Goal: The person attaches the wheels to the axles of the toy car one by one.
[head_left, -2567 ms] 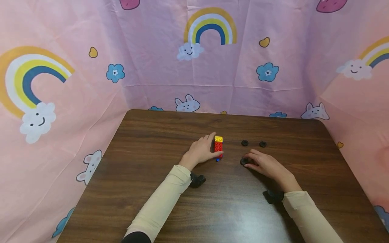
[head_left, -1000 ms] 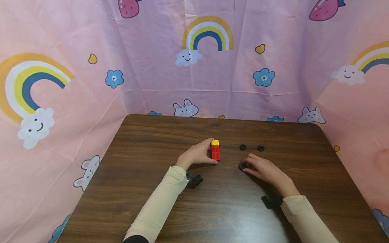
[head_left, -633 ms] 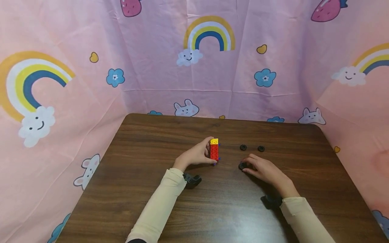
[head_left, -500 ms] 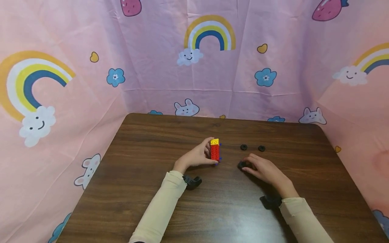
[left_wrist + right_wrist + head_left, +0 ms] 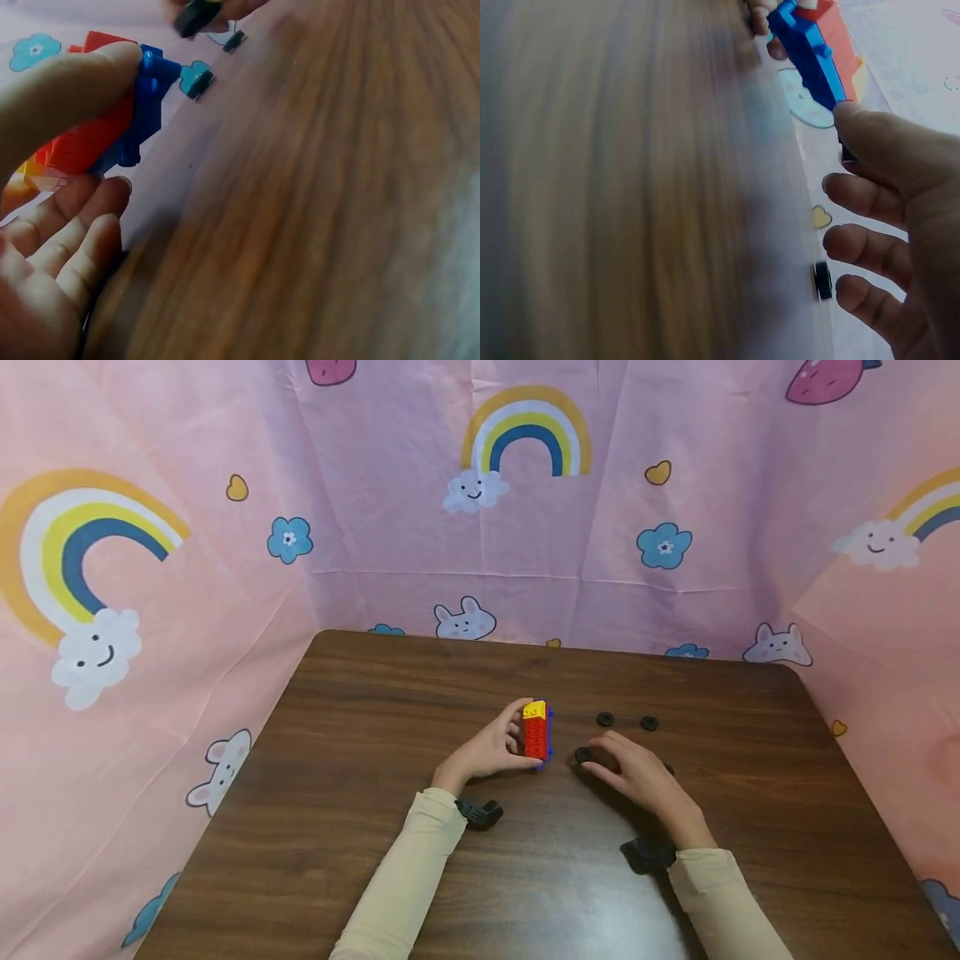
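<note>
My left hand grips a toy car body between thumb and fingers. It has red studded bricks, a yellow sloped brick at the far end and a blue base with pegs. The car is tilted, so its blue side faces right. Across from it, my right hand pinches a small black toy wheel between thumb and index finger, just right of the car and apart from it. The other right fingers are loosely bent. In the left wrist view the held wheel appears dark and partly cut off.
Two black wheels, a left one and a right one, lie on the brown wooden table beyond my right hand. A third dark piece shows partly behind that hand. A patterned pink cloth hangs around the table.
The right hand has moved left with the wheel, closer to the car, uncovering a dark piece behind it. The left hand has lifted and tilted the car, exposing its blue side.
</note>
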Action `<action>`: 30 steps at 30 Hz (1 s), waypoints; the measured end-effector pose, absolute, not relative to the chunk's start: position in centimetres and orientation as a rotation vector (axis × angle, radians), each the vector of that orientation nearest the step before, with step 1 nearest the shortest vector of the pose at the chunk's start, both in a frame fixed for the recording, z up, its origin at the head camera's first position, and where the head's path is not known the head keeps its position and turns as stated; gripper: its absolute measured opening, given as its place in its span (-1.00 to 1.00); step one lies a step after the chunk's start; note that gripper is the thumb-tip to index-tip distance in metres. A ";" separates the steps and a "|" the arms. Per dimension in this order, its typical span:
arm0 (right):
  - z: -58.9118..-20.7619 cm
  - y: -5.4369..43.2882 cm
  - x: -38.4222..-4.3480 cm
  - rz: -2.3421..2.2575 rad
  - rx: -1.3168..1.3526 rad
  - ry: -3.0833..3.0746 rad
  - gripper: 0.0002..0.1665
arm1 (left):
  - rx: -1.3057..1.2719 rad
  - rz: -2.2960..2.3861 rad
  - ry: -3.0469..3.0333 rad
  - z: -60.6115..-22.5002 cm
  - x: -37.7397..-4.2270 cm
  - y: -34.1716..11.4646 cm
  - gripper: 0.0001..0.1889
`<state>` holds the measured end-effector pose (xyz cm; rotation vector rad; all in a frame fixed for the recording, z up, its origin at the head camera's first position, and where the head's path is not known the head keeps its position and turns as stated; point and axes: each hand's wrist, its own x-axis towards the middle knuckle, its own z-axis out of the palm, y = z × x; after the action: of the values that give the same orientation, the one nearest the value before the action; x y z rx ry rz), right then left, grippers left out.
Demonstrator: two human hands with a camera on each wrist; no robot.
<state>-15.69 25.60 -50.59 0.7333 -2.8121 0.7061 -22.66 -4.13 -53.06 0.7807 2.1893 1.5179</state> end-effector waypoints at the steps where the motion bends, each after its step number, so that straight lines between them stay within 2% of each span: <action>1: -50.6 25.4 -15.6 0.741 0.713 -2.806 -0.62 | 0.780 1.523 2.184 -53.1 -22.6 -4.0 0.10; 8: -50.8 23.8 -15.5 0.934 0.572 -2.729 -0.65 | 0.808 1.613 2.084 -53.3 -22.8 -3.6 0.11; 16: -51.3 22.1 -15.7 1.033 0.582 -2.699 -0.67 | 0.789 1.662 2.050 -53.5 -22.9 -3.8 0.11; 30: -51.7 21.1 -15.6 0.942 0.632 -2.649 -0.65 | 0.780 1.663 2.011 -53.5 -23.0 -3.6 0.12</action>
<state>-15.59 21.07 -51.71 0.6316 -2.6489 0.9421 -22.96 -3.58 -53.51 0.7797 2.0114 1.6625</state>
